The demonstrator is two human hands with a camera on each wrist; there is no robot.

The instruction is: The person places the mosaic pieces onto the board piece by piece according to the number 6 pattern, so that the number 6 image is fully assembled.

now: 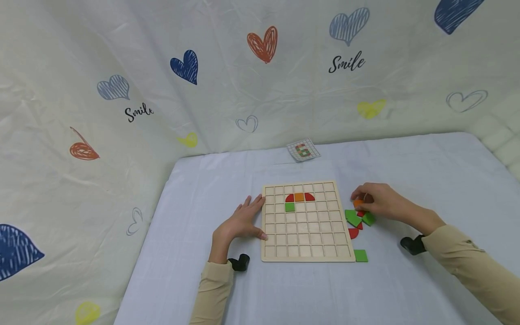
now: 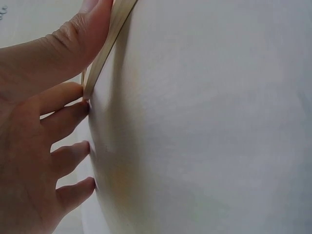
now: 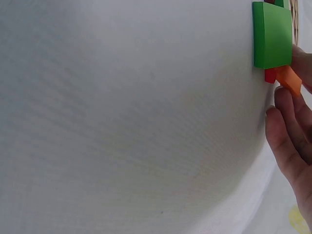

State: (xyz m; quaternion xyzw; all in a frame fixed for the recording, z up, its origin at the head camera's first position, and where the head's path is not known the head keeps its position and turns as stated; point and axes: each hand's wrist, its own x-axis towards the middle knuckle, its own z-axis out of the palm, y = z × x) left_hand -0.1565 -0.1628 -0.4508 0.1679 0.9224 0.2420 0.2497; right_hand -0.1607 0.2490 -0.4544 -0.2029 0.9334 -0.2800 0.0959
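A square wooden grid board (image 1: 308,253) lies on the white cloth. In its upper rows sit an orange square tile (image 1: 299,197), a red rounded tile (image 1: 290,198) to its left, another red rounded tile (image 1: 309,197) to its right, and a green square tile (image 1: 290,206) below the left one. My left hand (image 1: 243,220) rests with spread fingers and thumb against the board's left edge. Beyond the right edge, my right hand (image 1: 381,201) pinches an orange tile (image 3: 289,80) between thumb and fingers, over a small pile of tiles. A green square (image 3: 275,36) shows beside it.
Loose green tiles (image 1: 352,218) and a red rounded tile (image 1: 353,233) lie along the board's right side. One green square (image 1: 360,256) is by the lower right corner. A patterned card (image 1: 304,150) lies at the table's back edge, before a printed cloth backdrop.
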